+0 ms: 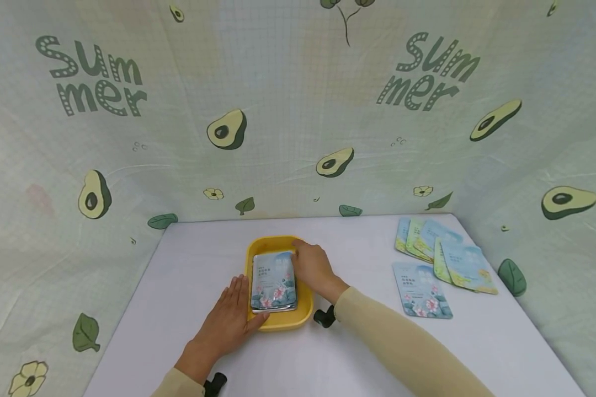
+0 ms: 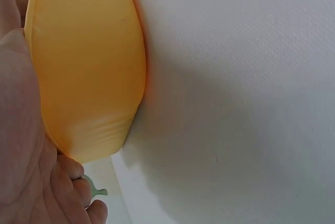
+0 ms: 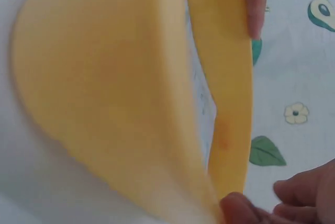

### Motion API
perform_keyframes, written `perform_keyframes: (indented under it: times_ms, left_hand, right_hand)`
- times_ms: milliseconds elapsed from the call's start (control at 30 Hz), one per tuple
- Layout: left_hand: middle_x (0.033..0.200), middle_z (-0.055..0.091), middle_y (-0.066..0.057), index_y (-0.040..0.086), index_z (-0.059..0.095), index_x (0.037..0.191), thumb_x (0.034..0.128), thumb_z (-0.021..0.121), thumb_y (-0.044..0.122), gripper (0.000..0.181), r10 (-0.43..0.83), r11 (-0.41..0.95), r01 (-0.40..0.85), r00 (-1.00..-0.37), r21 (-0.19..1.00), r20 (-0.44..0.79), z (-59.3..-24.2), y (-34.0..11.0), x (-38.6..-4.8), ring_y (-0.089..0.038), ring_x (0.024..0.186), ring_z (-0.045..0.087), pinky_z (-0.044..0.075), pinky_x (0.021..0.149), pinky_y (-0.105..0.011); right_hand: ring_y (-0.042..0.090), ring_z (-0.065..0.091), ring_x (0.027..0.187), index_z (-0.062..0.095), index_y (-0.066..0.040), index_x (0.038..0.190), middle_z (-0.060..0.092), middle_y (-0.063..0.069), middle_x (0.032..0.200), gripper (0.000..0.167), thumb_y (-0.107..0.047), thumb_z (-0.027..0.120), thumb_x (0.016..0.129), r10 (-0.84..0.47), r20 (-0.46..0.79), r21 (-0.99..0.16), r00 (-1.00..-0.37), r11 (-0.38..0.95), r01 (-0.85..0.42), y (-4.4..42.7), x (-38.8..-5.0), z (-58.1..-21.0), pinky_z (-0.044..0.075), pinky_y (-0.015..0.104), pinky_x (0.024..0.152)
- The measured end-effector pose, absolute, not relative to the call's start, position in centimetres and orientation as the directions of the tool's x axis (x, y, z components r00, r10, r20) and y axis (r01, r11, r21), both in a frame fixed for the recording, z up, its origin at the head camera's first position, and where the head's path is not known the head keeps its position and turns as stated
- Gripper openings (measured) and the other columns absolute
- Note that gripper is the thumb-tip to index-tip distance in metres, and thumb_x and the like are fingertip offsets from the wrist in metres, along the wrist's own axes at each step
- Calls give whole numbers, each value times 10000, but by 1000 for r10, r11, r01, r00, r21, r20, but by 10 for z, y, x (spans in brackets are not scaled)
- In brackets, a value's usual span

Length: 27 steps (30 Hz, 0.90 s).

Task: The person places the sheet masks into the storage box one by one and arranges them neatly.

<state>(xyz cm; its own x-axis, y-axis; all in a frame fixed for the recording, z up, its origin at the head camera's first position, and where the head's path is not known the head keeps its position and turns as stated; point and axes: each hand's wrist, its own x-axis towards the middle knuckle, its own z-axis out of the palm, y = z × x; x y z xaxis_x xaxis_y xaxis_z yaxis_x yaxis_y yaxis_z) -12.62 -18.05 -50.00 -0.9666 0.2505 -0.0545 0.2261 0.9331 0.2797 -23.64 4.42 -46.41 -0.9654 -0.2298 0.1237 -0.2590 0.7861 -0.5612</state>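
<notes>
A yellow tray (image 1: pixel 305 306) stands on the table with flat sachets (image 1: pixel 273 278) inside. The top sachet is pale blue with pink flowers; silver edges show beneath it. My left hand (image 1: pixel 230 317) lies along the tray's left wall, its fingers straight and thumb over the near-left rim. In the left wrist view, the palm rests against the rim above the yellow outer wall (image 2: pixel 89 67). At the tray's far right edge is my right hand (image 1: pixel 317 267), over the rim beside the sachets. Its thumb is by the rim in the right wrist view, other fingers loosely bent.
On the right of the white table (image 1: pixel 357 248) lie several loose sachets (image 1: pixel 429 237), overlapping, blue and green. Nearer is a single flowered sachet (image 1: pixel 423 290). A patterned cloth (image 1: pixel 288 82) hangs behind and at both sides.
</notes>
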Motion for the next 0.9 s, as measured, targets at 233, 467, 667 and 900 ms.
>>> perform_keyframes:
  times_ms: [233, 467, 667, 900]
  left_hand:
    - [1741, 177, -249, -62, 153, 1660, 1026, 491, 694, 1042, 250, 935, 223, -966, 275, -66, -499, -180, -127, -419, 1623, 167, 242, 1294, -585]
    - [1738, 180, -257, -71, 148, 1657, 1032, 477, 693, 1040, 249, 938, 224, -966, 265, -65, -502, -181, -126, -419, 1624, 162, 240, 1295, -584]
    - [1742, 169, -251, -61, 140, 1662, 1028, 456, 713, 1049, 236, 943, 206, -968, 261, -89, -501, -181, -127, -412, 1628, 149, 224, 1303, -578]
    - [1742, 175, -249, -61, 158, 1659, 1031, 458, 710, 1039, 236, 947, 207, -967, 244, -95, -503, -180, -128, -405, 1630, 148, 223, 1305, -570]
  right_hand:
    - [230, 737, 991, 618, -18, 1437, 741, 135, 1255, 423, -209, 648, 1060, -226, 256, -573, -940, 747, -336, 83, -218, -471, 642, 346, 849]
    - [429, 481, 1464, 409, 36, 1577, 477, 259, 1589, 634, -280, 633, 1076, -225, 287, -463, -931, 818, -341, 158, -202, -489, 433, 575, 1186]
    - [527, 318, 1523, 318, 138, 1574, 331, 357, 1634, 733, -261, 655, 1060, -214, 271, -374, -938, 875, -308, 228, -183, -505, 310, 659, 1229]
    - [607, 286, 1493, 303, 196, 1548, 289, 419, 1619, 787, -312, 651, 1058, -163, 177, -257, -971, 944, -206, 299, -154, -516, 282, 747, 1181]
